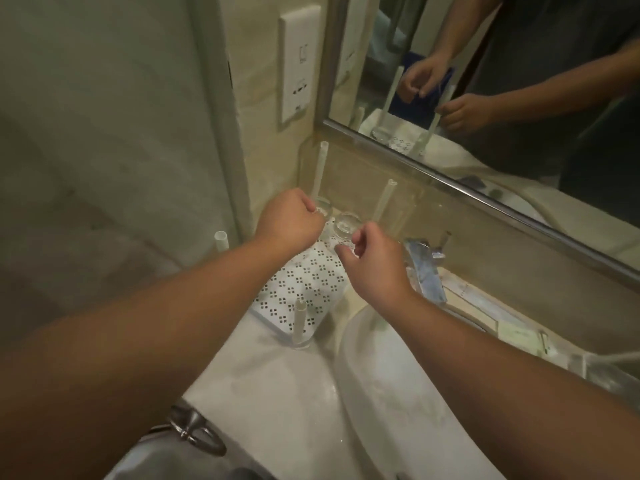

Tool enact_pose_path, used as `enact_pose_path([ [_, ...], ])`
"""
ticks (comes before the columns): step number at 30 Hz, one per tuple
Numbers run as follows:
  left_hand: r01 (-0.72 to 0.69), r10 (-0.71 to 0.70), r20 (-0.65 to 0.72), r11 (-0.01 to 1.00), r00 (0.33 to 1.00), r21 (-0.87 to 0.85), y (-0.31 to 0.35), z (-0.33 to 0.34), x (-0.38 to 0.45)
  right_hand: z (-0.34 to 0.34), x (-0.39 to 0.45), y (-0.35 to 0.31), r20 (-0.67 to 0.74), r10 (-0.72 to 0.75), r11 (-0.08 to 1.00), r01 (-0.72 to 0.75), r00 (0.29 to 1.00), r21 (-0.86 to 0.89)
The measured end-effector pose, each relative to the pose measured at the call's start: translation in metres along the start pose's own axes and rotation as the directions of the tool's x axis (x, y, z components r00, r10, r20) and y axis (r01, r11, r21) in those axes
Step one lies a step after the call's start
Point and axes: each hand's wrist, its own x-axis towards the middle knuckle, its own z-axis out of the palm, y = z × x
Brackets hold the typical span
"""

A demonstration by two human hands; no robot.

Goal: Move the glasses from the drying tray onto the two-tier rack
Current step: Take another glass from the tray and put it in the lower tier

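Fingers (341, 250) of the right hand (374, 261) curled, forefinger and thumb drawn together at the near side of the right glass (348, 223); cannot tell whether actually pinching it or just short of touching. On the left hand (291, 220), curled round the left glass (322, 206), mostly hidden behind the knuckles but seemingly gripping. Both glasses upside down, side by side at the far end of the white perforated tray (304, 278), hard against the far wall under the mirror (485, 81). Reads as the pick-up step, one glass per hand, nothing lifted clear yet. Next, probably: firm up the right-hand hold, then lift straight up before carrying anything sideways. Little room back there. Four upright white posts around the tray, one far left (320, 168) just behind the left glass, one far right (384, 202) just beside the right glass, two nearer (220, 239) (299, 320); easy to knock glass against the far pair. Tap (426, 261) close on the right, sink (381, 393) near right, its rim just beside the tray's corner. Open room lies toward the near side, above the pale counter (270, 393). Clear glass, likely smooth and perhaps wet, so worth a snug grip.
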Motion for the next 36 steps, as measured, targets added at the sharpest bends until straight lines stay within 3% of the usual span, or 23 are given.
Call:
enact_pose_path([
  [7,-0.031,0.004,0.074,0.929,0.997,0.368,-0.034,0.028,0.026,0.023,0.024,0.009,0.134,-0.041,0.999,0.043,0.99,-0.011],
  [13,0.003,-0.067,0.119,0.882,0.991,0.471,-0.058,0.05,0.041,0.035,0.025,0.024,0.175,0.009,1.0,-0.005,0.984,-0.024],
  [30,-0.026,0.007,0.057,0.935,0.998,0.355,-0.063,0.044,0.037,0.039,0.014,0.035,0.2,0.057,0.998,-0.058,0.978,-0.001],
  [36,-0.126,0.117,0.045,0.941,0.992,0.314,-0.041,0.022,0.017,0.03,-0.002,0.027,0.176,0.118,0.987,-0.135,0.977,0.09],
])
